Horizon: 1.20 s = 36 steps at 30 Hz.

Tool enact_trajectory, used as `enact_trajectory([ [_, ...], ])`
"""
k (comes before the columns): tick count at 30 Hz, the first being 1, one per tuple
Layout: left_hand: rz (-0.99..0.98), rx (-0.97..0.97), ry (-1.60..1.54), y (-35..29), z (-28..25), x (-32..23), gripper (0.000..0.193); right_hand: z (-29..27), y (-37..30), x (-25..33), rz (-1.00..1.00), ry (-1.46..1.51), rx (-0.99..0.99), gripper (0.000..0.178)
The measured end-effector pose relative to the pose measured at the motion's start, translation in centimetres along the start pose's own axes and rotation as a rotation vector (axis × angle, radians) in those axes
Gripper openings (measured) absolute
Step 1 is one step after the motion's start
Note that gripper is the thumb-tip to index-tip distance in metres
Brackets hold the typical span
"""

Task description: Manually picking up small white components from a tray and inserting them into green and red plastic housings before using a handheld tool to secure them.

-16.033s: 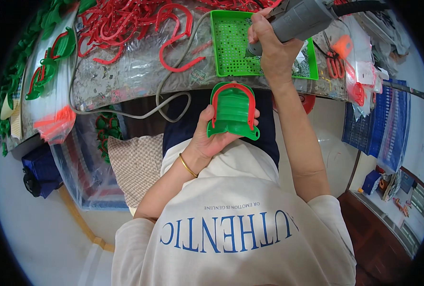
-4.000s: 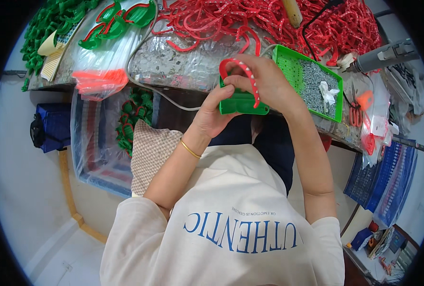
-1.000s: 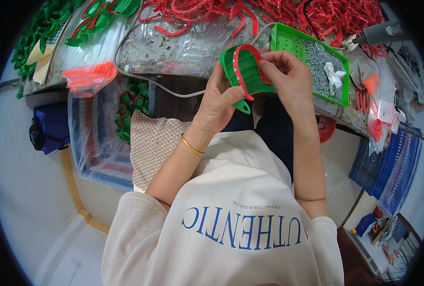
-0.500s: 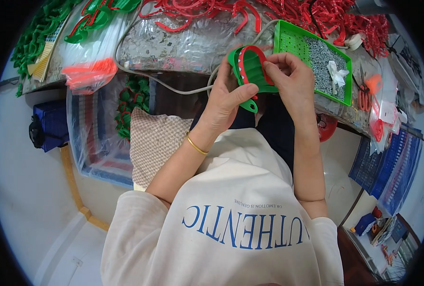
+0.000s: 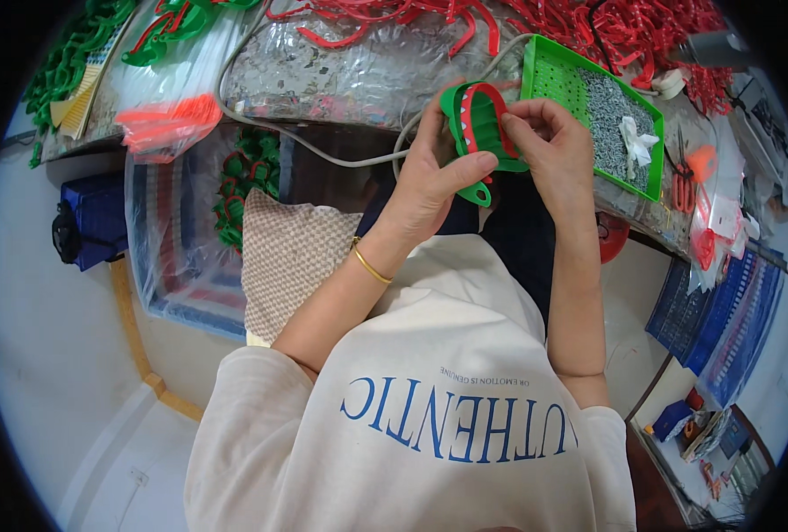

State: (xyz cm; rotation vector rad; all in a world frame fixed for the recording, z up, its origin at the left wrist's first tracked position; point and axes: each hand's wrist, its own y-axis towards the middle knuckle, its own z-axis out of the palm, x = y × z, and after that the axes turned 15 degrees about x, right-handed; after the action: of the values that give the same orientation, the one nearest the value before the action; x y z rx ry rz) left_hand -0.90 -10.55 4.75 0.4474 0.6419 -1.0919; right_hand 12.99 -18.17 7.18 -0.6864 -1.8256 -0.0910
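A green plastic toy shaped like a crocodile's mouth (image 5: 487, 129) is held up in front of me at the table's near edge. A red strip with white teeth (image 5: 468, 115) curves round its rim, and a green tab with a hole hangs at its lower end. My left hand (image 5: 431, 173) grips the toy from the left, thumb across its lower part and fingers behind it. Thumb and fingertips of my right hand (image 5: 553, 146) pinch the red strip on the toy's right side. What the fingertips cover there is hidden.
To the right lies a green tray (image 5: 553, 75) of small metal pieces with a crumpled white scrap. Red strips (image 5: 624, 31) heap at the back; scissors (image 5: 680, 186) lie far right. Orange-ended plastic bags (image 5: 168, 124) and a grey cable (image 5: 323, 158) are left. A plastic-lined bin (image 5: 177, 275) stands below.
Both hands and the toy appear slightly further right, with the whole view shifted a little. The grip on the toy and the strip looks the same.
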Motion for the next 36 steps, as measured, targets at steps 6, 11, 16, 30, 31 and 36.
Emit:
enact_trajectory([
  [6,-0.007,0.0,0.037,-0.1,-0.1,0.1,0.089,0.1,0.2,-0.3,-0.01,0.007,0.009,0.014],
  [11,0.003,-0.006,0.032,-0.2,-0.2,0.0,0.088,0.2,0.4,-0.4,-0.016,0.01,0.023,0.013],
  [16,0.004,0.008,0.041,-0.1,-0.5,0.2,0.08,0.0,0.3,-0.3,-0.004,0.018,0.035,0.012],
  [30,-0.17,0.281,-0.522,-1.6,0.2,2.5,0.082,-7.2,-3.8,-0.8,-0.684,-0.169,-0.762,0.033],
  [31,-0.172,0.283,-0.52,-1.8,0.5,2.7,0.082,-10.2,-3.3,0.4,-0.765,-0.131,-0.948,0.038],
  [36,-0.342,0.371,-0.56,-0.9,1.2,4.3,0.079,-19.0,3.2,6.4,-0.853,0.031,-0.623,0.044],
])
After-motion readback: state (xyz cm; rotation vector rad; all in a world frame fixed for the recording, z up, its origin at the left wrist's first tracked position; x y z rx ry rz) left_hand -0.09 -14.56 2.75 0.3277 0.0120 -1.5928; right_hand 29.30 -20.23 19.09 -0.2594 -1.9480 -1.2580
